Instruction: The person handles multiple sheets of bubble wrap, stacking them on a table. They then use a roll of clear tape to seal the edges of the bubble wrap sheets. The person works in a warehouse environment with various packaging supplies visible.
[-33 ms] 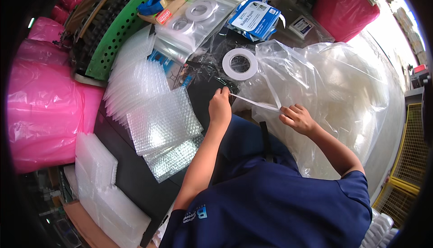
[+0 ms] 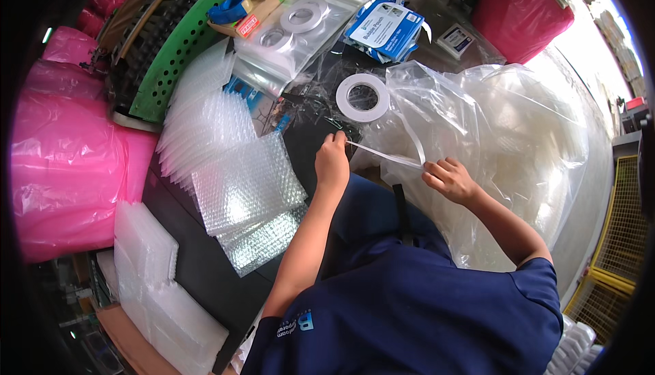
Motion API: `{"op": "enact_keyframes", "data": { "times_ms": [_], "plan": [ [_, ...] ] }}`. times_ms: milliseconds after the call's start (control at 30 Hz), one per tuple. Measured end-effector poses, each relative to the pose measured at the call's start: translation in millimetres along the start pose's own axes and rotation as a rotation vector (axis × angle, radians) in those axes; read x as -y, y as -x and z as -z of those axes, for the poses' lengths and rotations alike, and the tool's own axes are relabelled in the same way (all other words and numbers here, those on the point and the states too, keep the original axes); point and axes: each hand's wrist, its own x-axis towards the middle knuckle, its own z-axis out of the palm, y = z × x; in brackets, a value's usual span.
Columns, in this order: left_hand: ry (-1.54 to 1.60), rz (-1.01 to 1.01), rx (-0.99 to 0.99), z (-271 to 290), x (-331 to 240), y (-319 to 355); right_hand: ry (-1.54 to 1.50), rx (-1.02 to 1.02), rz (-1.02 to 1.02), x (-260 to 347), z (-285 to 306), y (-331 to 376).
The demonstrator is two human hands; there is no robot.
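A narrow strip of white tape [image 2: 385, 154] is stretched between my two hands. My left hand [image 2: 333, 160] pinches one end of it with closed fingers. At the other end my right hand [image 2: 450, 178] grips the strip, and a loop of it curves up from there in front of the clear plastic. Just beyond my hands a white tape roll [image 2: 343, 107] lies flat on the dark table. A large clear plastic bag [image 2: 532, 143] bulges at my right. Left of my left forearm, bubble-wrap pouches [image 2: 239, 177] lie fanned out in an overlapping row.
Farther back are a clear packet with tape rolls [image 2: 293, 54], a small cardboard box [image 2: 276, 0] holding blue tape, and blue-and-white packages [image 2: 387, 27]. A green perforated frame [image 2: 164, 75] borders the left side. More bubble pouches [image 2: 181, 327] are stacked near left, beside pink wrapped bundles [image 2: 68, 170].
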Motion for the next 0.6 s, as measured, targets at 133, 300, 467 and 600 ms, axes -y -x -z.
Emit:
{"op": "enact_keyframes", "data": {
  "times_ms": [133, 300, 467, 600],
  "plan": [
    [-0.007, -0.048, -0.056, 0.1, 6.5, -7.7, -0.064, 0.021, -0.046, 7.1, 1.5, -5.8],
    [-0.007, -0.049, -0.052, -1.1, 10.4, -18.9, -0.104, 0.041, -0.089, 15.9, 5.2, -14.5],
    [0.017, -0.067, -0.057, -4.7, 10.4, -22.3, -0.094, 0.143, -0.053, 18.6, 18.0, -18.8],
    [0.034, -0.116, -0.003, 1.9, 8.1, -17.5, -0.054, 0.137, -0.250, 9.6, 10.3, -6.4]
  ]
}}
